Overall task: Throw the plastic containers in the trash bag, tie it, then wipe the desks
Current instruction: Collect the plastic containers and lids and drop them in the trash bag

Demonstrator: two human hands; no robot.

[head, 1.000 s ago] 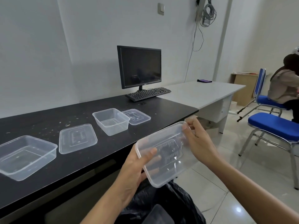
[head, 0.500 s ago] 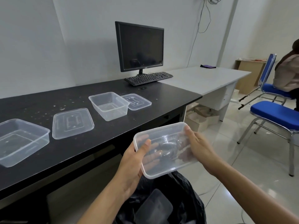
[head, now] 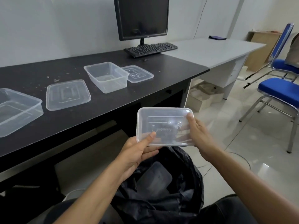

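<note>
I see the left hand [head: 137,152] and right hand [head: 199,135] both gripping a clear container [head: 163,125] above the black trash bag [head: 182,196].

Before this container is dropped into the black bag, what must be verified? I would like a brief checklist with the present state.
1. Both the left-hand grip and the right-hand grip hold the clear rectangular plastic container: ok.
2. Container above the black plastic trash bag: ok, over its far rim.
3. Bag mouth open: ok.
4. Room inside beside the clear plastic piece already there: ok.
5. Container empty: cannot tell.
6. Containers cleared from the long black desk: not ok.
</note>
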